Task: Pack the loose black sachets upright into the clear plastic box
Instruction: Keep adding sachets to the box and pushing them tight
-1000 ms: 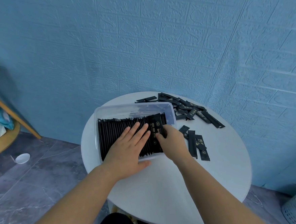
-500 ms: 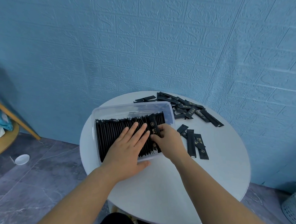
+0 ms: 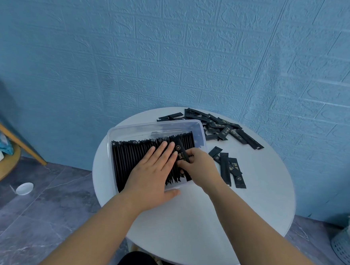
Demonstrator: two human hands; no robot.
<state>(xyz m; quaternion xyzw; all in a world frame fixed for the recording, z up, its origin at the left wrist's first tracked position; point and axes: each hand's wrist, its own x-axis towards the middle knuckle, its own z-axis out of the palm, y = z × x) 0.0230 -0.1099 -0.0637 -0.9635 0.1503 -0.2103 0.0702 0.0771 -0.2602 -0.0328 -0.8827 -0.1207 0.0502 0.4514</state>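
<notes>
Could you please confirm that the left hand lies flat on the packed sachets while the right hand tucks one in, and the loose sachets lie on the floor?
Not the floor: in the head view the loose sachets lie on the white table, beside the clear plastic box. The rest is right.

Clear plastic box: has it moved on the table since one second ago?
No. The clear plastic box keeps its distance from the table rim and from the loose sachets beside it.
</notes>
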